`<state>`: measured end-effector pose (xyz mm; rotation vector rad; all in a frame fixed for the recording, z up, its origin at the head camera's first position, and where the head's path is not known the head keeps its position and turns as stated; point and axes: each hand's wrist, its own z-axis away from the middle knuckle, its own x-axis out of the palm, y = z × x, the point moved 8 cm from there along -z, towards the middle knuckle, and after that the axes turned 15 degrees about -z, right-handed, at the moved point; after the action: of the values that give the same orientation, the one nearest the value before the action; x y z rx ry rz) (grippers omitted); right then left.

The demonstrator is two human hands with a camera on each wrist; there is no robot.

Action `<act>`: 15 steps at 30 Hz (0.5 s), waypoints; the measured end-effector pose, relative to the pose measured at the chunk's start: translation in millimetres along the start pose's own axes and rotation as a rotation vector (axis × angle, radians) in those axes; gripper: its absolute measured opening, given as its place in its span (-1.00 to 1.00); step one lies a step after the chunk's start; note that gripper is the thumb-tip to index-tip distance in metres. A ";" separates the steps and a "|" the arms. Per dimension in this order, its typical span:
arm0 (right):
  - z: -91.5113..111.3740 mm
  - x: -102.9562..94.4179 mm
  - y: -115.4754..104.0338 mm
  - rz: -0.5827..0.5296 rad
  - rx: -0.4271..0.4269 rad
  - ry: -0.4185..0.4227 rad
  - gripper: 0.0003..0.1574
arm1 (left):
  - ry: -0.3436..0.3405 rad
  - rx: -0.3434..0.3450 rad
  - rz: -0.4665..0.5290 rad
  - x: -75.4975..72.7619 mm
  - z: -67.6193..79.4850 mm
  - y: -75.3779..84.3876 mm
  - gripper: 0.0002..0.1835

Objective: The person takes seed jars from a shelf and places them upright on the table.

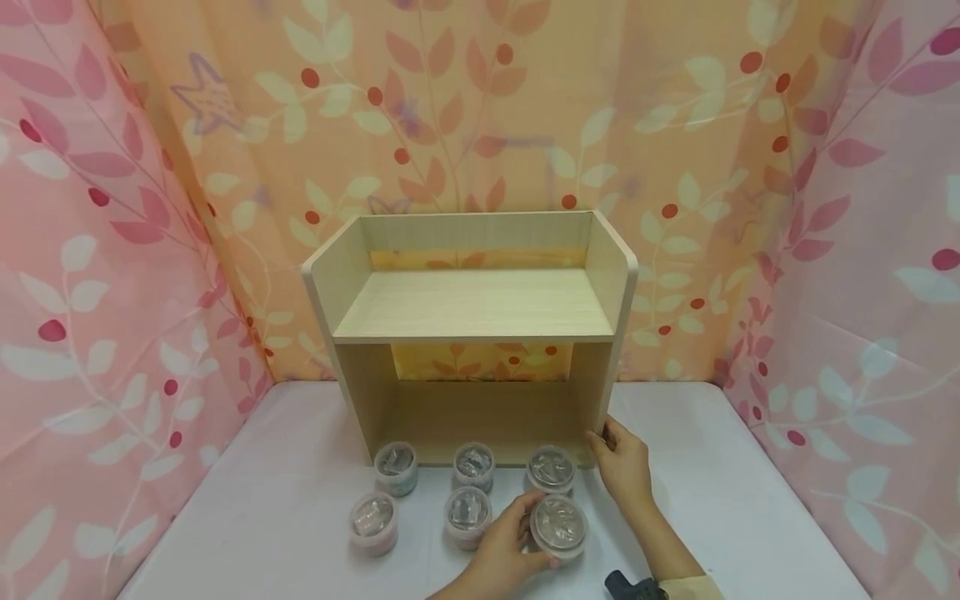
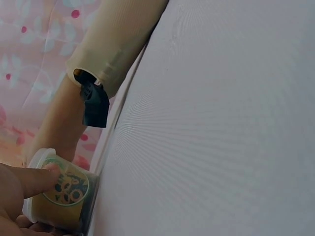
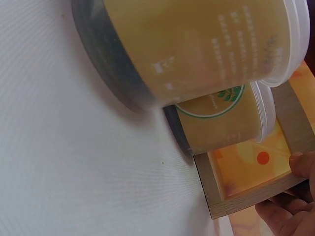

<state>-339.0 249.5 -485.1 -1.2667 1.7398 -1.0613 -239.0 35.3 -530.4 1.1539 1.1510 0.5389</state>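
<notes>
My left hand point(image 1: 510, 546) grips the front right tub point(image 1: 558, 527), a round clear-plastic pot with a lid. In the left wrist view the thumb lies on the round label of this tub point(image 2: 71, 196), which shows yellowish contents and a dark base. My right hand point(image 1: 626, 467) pinches the lower front edge of the wooden shelf's right side panel point(image 1: 611, 375), thumb inside and fingers outside. Just left of that hand stands the back right tub point(image 1: 551, 469), in front of the shelf. The right wrist view shows the right fingers point(image 3: 275, 216) round the panel edge point(image 3: 256, 194).
A two-tier wooden shelf point(image 1: 472, 304) stands at the back of the white-covered table point(image 1: 262, 500). More lidded tubs, such as the middle front one point(image 1: 468, 517) and the left front one point(image 1: 373, 523), form two rows before it. Patterned curtains point(image 1: 480, 108) enclose the table.
</notes>
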 end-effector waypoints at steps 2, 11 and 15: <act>0.6 0.2 -0.7 0.006 -0.003 0.002 -0.48 | 0.003 0.011 -0.008 -0.3 0.6 1.0 -0.04; 1.4 0.8 -3.2 0.023 0.007 -0.007 -0.46 | 0.020 0.042 -0.086 -7.2 4.2 15.3 0.01; 0.0 0.7 -3.7 0.023 0.019 -0.013 -0.45 | 0.056 0.083 -0.201 -14.8 6.5 28.8 -0.05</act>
<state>-337.8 248.1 -481.8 -1.2362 1.7269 -1.0523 -232.7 30.9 -498.3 1.0847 1.3316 0.3741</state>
